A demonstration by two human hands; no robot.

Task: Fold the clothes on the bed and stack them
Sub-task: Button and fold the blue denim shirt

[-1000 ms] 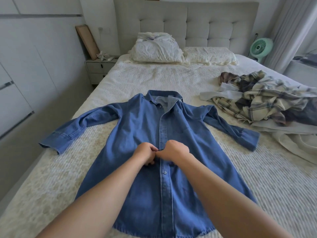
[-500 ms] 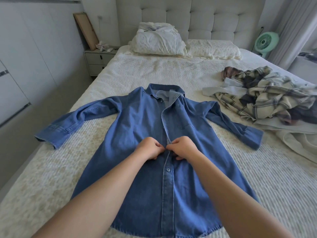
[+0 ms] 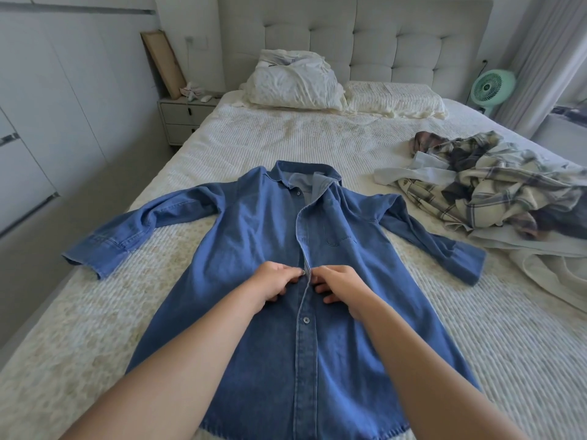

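My hands have crept up the front of the denim shirt [image 3: 270, 249] at frame centre — left hand [image 3: 275, 282] and right hand [image 3: 338, 285] now pinch the edges at a higher button, so it's still buttoning, not folding. The shirt lies flat on the pale bed [image 3: 95, 312]; the checked clothes [image 3: 489, 182] wait heaped at right, a green fan [image 3: 487, 87] beyond.

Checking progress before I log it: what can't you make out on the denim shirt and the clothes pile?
- Head view: the button at the left hand and right hand, covered by fingers.
- denim shirt hem, partly behind forearms.
- plaid pile, cut off by the right edge; garment count unclear.
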